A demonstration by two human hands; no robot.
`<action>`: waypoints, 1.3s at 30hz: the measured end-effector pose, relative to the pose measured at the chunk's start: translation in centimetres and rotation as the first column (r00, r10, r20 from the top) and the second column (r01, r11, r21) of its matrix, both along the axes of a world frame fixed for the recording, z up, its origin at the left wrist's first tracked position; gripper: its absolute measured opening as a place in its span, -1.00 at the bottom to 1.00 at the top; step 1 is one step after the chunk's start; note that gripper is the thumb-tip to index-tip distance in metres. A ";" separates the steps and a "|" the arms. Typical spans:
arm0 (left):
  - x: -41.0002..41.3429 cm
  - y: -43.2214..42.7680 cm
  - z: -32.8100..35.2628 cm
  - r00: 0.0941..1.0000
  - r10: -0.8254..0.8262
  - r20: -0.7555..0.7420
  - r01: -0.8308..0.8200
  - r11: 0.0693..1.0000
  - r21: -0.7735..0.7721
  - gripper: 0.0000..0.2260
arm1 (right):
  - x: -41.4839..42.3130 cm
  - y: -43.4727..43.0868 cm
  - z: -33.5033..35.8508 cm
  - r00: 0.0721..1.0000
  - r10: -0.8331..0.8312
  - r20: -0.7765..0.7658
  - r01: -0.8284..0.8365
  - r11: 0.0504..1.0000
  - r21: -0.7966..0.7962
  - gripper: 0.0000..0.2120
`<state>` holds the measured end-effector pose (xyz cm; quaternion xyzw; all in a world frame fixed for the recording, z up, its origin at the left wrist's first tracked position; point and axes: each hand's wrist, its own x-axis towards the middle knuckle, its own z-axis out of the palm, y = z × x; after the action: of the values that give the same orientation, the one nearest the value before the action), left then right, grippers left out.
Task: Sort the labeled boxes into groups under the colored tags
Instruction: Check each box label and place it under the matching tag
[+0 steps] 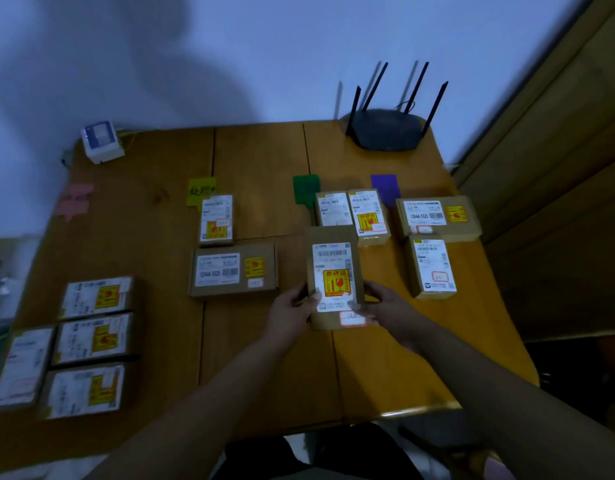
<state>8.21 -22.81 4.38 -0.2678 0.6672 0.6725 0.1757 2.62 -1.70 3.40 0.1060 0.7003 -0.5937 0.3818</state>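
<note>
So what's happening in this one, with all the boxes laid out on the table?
A person is sorting labeled cardboard boxes on a wooden table. Both hands, left hand and right hand, hold one box by its near end, just below the green tag. Two boxes already sit beside that tag, two under the yellow tag, and two by the purple tag. The pink tag has none under it. Four unsorted boxes wait at the near left.
</note>
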 end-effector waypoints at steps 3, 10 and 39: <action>-1.3 2.7 -2.0 0.997 0.013 0.070 -0.013 1.000 0.000 -0.62 | -1.3 2.1 -2.5 0.997 0.020 0.069 -0.022 1.000 0.021 -0.37; -3.1 4.8 -4.3 0.984 0.044 0.175 -0.043 0.999 -0.009 -0.61 | -3.4 3.9 -5.7 0.986 0.033 0.162 -0.037 0.999 0.025 -0.33; 11.5 -33.6 2.3 0.895 0.429 -0.118 -0.444 0.883 -0.151 -0.71 | 6.3 -37.3 3.5 0.929 0.350 -0.117 -0.345 0.937 0.058 -0.61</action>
<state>19.74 -56.40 6.67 -0.3980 0.6525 0.6441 -0.0314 8.93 -38.99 6.89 -0.0502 0.7412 -0.5095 0.4342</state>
